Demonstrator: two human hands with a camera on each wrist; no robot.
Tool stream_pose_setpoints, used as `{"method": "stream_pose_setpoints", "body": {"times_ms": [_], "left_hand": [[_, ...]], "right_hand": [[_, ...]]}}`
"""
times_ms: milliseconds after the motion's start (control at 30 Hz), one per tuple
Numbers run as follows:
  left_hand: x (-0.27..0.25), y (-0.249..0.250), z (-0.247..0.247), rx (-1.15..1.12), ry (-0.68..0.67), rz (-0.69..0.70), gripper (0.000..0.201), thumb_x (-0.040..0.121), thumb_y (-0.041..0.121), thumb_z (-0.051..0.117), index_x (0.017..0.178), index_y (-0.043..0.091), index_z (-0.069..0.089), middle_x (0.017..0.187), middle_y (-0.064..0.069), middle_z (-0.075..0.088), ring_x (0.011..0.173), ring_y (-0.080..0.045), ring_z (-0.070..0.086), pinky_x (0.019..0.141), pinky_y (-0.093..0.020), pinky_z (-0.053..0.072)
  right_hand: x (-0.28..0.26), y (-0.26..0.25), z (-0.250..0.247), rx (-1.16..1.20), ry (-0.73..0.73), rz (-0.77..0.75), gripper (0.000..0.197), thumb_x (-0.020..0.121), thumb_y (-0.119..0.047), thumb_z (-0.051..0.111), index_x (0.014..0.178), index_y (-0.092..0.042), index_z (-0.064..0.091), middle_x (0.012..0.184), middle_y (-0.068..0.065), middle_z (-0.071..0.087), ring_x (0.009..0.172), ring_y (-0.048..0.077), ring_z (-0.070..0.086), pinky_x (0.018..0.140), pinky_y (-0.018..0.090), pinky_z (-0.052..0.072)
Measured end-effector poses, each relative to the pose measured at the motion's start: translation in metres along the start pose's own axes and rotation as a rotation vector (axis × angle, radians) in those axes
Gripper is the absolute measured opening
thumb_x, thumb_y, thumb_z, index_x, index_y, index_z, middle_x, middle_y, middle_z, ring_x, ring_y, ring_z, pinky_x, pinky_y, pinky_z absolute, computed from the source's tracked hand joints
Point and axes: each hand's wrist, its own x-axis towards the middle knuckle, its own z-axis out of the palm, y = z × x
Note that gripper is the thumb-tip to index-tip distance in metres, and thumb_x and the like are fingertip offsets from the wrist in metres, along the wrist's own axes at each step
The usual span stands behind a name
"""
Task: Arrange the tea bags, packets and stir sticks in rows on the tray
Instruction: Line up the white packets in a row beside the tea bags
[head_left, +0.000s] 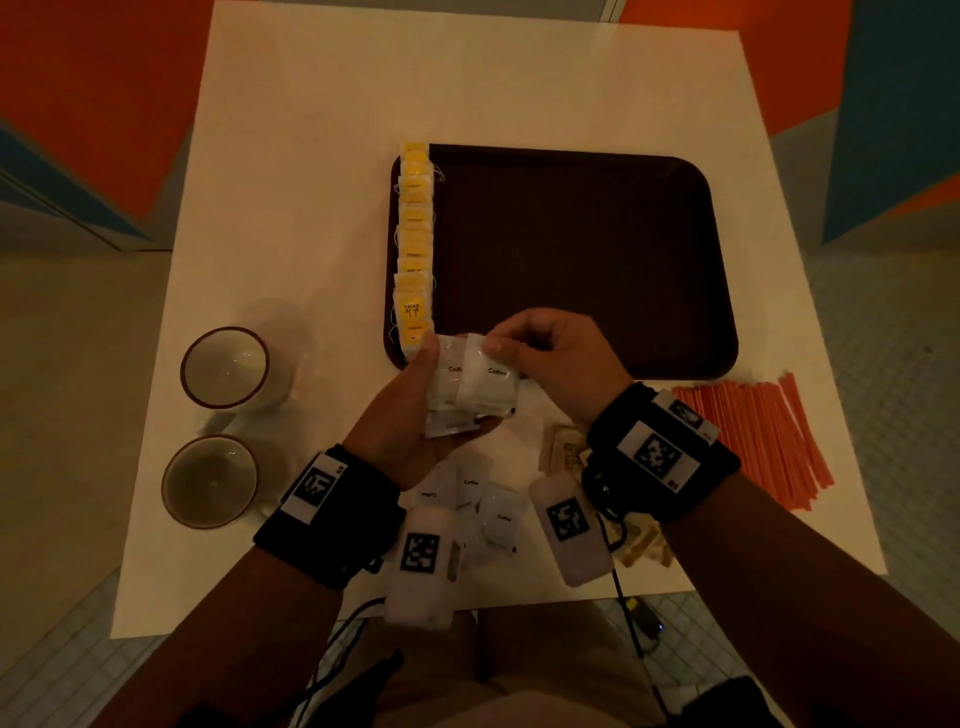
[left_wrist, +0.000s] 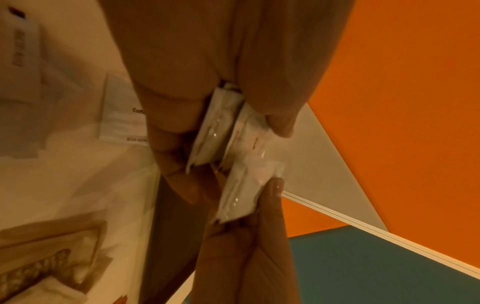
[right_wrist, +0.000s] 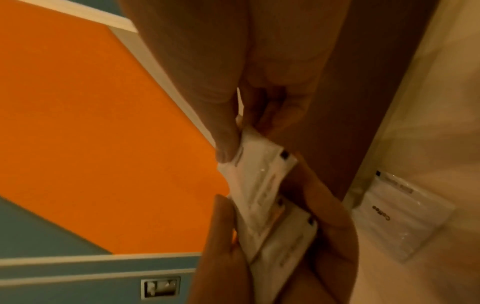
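- Head view: your left hand (head_left: 410, 415) lay palm-up just short of the near edge of the tray (head_left: 571, 249), fingers curled under a small stack of coffee packets (head_left: 452, 400). Your right hand (head_left: 550, 358) pinched the top packet (head_left: 491, 382) by its upper left corner between thumb and fingertips. That packet stood nearly upright in your view, its long axis running near to far and only slightly tilted, with the printed face towards you. The tea bags (head_left: 414, 239) already ran in one row along the tray's left edge; the stir sticks (head_left: 758, 436) lay on the table, right of your wrist. To do this well, you needed to peel off one packet only and set it down parallel to that row, just beside it.
- Left wrist view: your left thumb and fingers clamped the stack edge-on, while the right hand's fingertips (left_wrist: 275, 189) gripped the outermost packet, already fanned apart from the rest.
- Right wrist view: your right thumb (right_wrist: 226, 144) pressed the packet's corner; I judged that a firmer hold on the stack would have stopped a second packet sliding out.
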Motion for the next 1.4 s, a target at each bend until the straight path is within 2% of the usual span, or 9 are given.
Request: {"method": "stream_pose_setpoints", "body": {"times_ms": [167, 333, 467, 567, 767, 967, 1133, 1267, 1400], "left_hand": [[0.002, 0.004, 0.009, -0.08, -0.093, -0.035, 0.071, 0.073, 0.063, 0.033, 0.131, 0.024, 0.046, 0.124, -0.005, 0.061, 0.108, -0.024, 0.063, 0.077, -0.036, 0.057], [0.008, 0.003, 0.011, -0.074, -0.097, -0.037, 0.06, 0.086, 0.055, 0.03, 0.129, 0.017, 0.047, 0.123, -0.009, 0.061, 0.109, -0.023, 0.062, 0.077, -0.033, 0.057], [0.009, 0.005, 0.006, -0.053, -0.102, -0.006, 0.054, 0.08, 0.056, 0.037, 0.118, 0.023, 0.056, 0.119, -0.012, 0.062, 0.109, -0.026, 0.06, 0.081, -0.037, 0.055], [0.01, 0.006, 0.004, -0.049, -0.098, -0.008, 0.054, 0.076, 0.055, 0.037, 0.113, 0.021, 0.056, 0.109, -0.011, 0.065, 0.1, -0.023, 0.064, 0.075, -0.033, 0.057], [0.013, 0.003, 0.003, -0.063, -0.051, 0.01, 0.071, 0.073, 0.055, 0.04, 0.131, 0.014, 0.042, 0.118, -0.017, 0.061, 0.101, -0.025, 0.065, 0.079, -0.04, 0.056], [0.02, -0.001, 0.011, 0.041, 0.05, 0.058, 0.035, 0.089, 0.041, 0.042, 0.109, 0.014, 0.054, 0.105, -0.01, 0.063, 0.103, -0.024, 0.061, 0.079, -0.034, 0.055], [0.027, -0.002, 0.008, 0.118, 0.018, 0.065, 0.038, 0.091, 0.028, 0.047, 0.127, 0.016, 0.045, 0.12, -0.013, 0.059, 0.108, -0.024, 0.061, 0.083, -0.038, 0.055], [0.033, 0.005, 0.002, 0.079, 0.048, 0.209, 0.033, 0.091, 0.021, 0.05, 0.123, 0.024, 0.049, 0.105, -0.006, 0.065, 0.101, -0.021, 0.063, 0.08, -0.032, 0.055], [0.04, 0.023, 0.006, 0.217, 0.1, 0.431, 0.024, 0.085, 0.025, 0.054, 0.109, 0.027, 0.06, 0.09, -0.002, 0.064, 0.093, -0.017, 0.063, 0.078, -0.033, 0.054]], "right_hand": [[0.002, 0.004, 0.018, -0.06, 0.015, -0.089, 0.007, 0.085, -0.016, 0.062, 0.078, -0.019, 0.063, 0.098, -0.003, 0.066, 0.092, 0.012, 0.061, 0.081, 0.033, 0.054], [0.0, 0.01, 0.026, -0.359, 0.06, -0.265, 0.005, 0.082, -0.02, 0.065, 0.086, -0.017, 0.065, 0.11, -0.005, 0.056, 0.108, 0.016, 0.045, 0.088, 0.029, 0.044], [-0.006, 0.006, 0.014, -0.473, -0.207, -0.228, 0.063, 0.084, -0.03, 0.062, 0.139, -0.021, 0.033, 0.139, -0.001, 0.041, 0.13, 0.016, 0.032, 0.109, 0.04, 0.032], [-0.007, 0.003, 0.012, -0.761, -0.391, -0.214, 0.107, 0.069, -0.045, 0.074, 0.146, -0.022, 0.004, 0.152, 0.0, 0.021, 0.14, 0.015, 0.014, 0.114, 0.035, 0.011], [-0.003, 0.012, 0.019, -0.802, -0.317, -0.363, 0.082, 0.074, -0.039, 0.071, 0.14, -0.017, 0.028, 0.143, 0.002, 0.033, 0.133, 0.019, 0.029, 0.11, 0.04, 0.022], [0.001, 0.01, 0.025, -0.919, -0.288, -0.254, 0.073, 0.077, -0.04, 0.068, 0.137, -0.023, 0.031, 0.14, -0.002, 0.034, 0.131, 0.016, 0.028, 0.11, 0.036, 0.017], [0.01, 0.012, 0.024, -0.921, -0.216, -0.282, 0.054, 0.076, -0.042, 0.066, 0.124, -0.033, 0.044, 0.129, -0.006, 0.044, 0.122, 0.017, 0.037, 0.107, 0.041, 0.025], [0.013, 0.02, 0.005, -0.542, -0.329, -0.112, 0.094, 0.069, -0.037, 0.076, 0.143, -0.023, 0.021, 0.146, -0.001, 0.033, 0.133, 0.014, 0.03, 0.111, 0.033, 0.028], [0.013, 0.015, 0.003, 0.266, -0.214, 0.115, 0.056, 0.093, -0.013, 0.047, 0.143, -0.02, 0.022, 0.143, -0.001, 0.04, 0.128, 0.009, 0.042, 0.106, 0.026, 0.038]]}}
